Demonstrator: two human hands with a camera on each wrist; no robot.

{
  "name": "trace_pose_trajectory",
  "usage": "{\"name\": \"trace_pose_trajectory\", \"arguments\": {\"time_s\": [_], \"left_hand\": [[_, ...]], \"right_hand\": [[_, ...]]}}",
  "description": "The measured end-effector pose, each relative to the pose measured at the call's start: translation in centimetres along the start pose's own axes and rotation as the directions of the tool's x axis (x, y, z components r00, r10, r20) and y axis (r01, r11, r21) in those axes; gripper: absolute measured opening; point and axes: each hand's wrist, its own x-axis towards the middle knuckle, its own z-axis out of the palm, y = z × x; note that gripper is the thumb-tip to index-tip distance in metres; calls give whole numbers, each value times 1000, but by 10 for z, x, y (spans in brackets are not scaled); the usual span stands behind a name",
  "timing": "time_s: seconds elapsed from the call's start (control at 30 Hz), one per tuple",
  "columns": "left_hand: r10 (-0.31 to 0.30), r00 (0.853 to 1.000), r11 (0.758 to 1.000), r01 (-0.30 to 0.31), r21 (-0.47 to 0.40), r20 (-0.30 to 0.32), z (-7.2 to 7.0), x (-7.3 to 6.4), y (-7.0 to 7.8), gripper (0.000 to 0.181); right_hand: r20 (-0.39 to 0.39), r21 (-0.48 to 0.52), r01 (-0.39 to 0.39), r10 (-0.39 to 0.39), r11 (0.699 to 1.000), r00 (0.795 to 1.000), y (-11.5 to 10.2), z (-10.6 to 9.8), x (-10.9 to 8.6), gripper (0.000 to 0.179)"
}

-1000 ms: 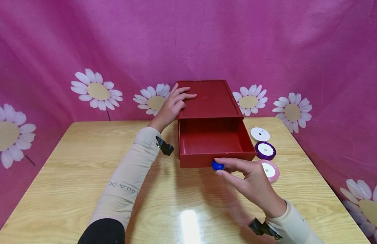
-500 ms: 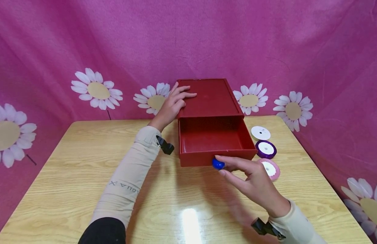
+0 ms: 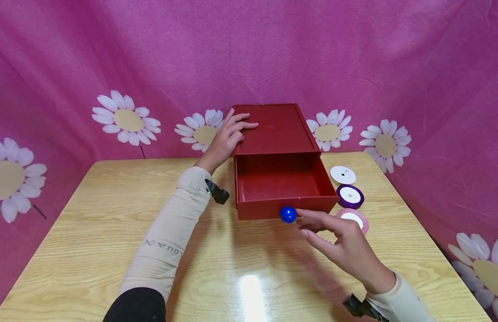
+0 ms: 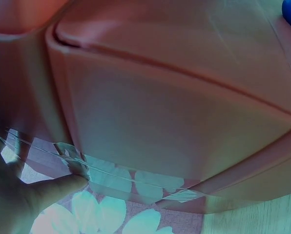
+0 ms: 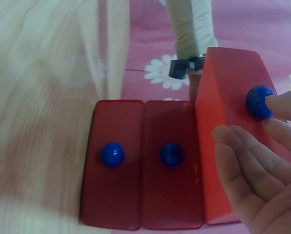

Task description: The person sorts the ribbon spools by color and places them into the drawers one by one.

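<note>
A red drawer cabinet (image 3: 278, 127) stands at the back of the table, its top drawer (image 3: 253, 209) pulled out and bare inside. On the drawer front is a round blue knob (image 3: 287, 214). My right hand (image 3: 345, 241) is just right of that knob, fingers loosely bent, index fingertip right at its side and thumb apart from it. Across the cabinet's left top edge lies my left hand (image 3: 226, 138), fingers spread on the top. Two lower drawers (image 5: 114, 200), both pushed in, carry blue knobs (image 5: 113, 155) in the right wrist view.
Right of the cabinet, three ribbon spools lie in a row on the wooden table (image 3: 152, 214): a white one (image 3: 342, 173), a purple one (image 3: 349, 196) and a pink one (image 3: 364, 222), partly covered by my right hand. A pink flowered cloth (image 3: 249, 53) hangs behind.
My right thumb and index finger have let go of the drawer's knob, and the hand has shifted slightly right. The drawer stays out; my left hand keeps its place.
</note>
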Motion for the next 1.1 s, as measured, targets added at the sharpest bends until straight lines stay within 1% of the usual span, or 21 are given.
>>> {"name": "trace_pose_trajectory", "arguments": {"time_s": [0.13, 0.17, 0.2, 0.27, 0.37, 0.43, 0.57, 0.63, 0.67, 0.7, 0.8, 0.83, 0.9, 1.03, 1.1], "left_hand": [[-27, 1000, 1000, 27, 4, 11, -1, -1, 4, 44], [-15, 1000, 1000, 15, 1, 7, 0, -1, 5, 43], [-17, 1000, 1000, 17, 1, 8, 0, -1, 4, 43], [4, 1000, 1000, -4, -1, 0, 1, -1, 4, 42], [20, 1000, 1000, -20, 3, -8, 2, -1, 2, 42], [18, 1000, 1000, -18, 7, -8, 2, -1, 2, 42], [-21, 1000, 1000, 21, 3, 7, 1, 0, 1, 44], [-8, 1000, 1000, 8, -7, 2, 1, 0, 2, 43], [-18, 1000, 1000, 18, -4, 4, 1, -1, 2, 44], [-4, 1000, 1000, 4, -6, -2, 1, -1, 2, 43], [0, 1000, 1000, 0, -4, -7, 1, -1, 1, 43], [-9, 1000, 1000, 9, -1, -4, 1, 0, 0, 44], [-5, 1000, 1000, 5, -3, -5, 2, 1, -2, 44], [21, 1000, 1000, -21, 11, -20, 5, 4, -17, 43], [21, 1000, 999, -20, 26, -23, 6, 6, -26, 43]], "right_hand": [[31, -16, -80, 80, 997, 996, 20, 0, -7, 40], [29, -21, -83, 84, 996, 996, 25, 0, -9, 39], [26, -29, -79, 80, 996, 996, 30, 0, -10, 38], [22, -37, -75, 76, 997, 997, 37, 0, -13, 36], [15, -51, -78, 79, 996, 997, 43, 0, -16, 33], [9, -73, -84, 85, 994, 996, 46, -1, -17, 31], [1, -119, -80, 80, 990, 997, 53, -4, -19, 27], [1, -135, -74, 75, 988, 997, 57, -5, -20, 27], [1, -148, -67, 68, 987, 998, 60, -6, -20, 26], [-2, -161, -67, 67, 985, 998, 62, -7, -20, 25], [-25, -216, -57, 53, 975, 998, 69, -10, -21, 23], [-34, -236, -60, 53, 970, 998, 72, -11, -21, 23], [-50, -258, -81, 70, 963, 996, 77, -14, -22, 22], [-64, -275, -157, 145, 949, 987, 87, -19, -24, 23], [-69, -297, -171, 157, 939, 985, 94, -22, -25, 24]]}}
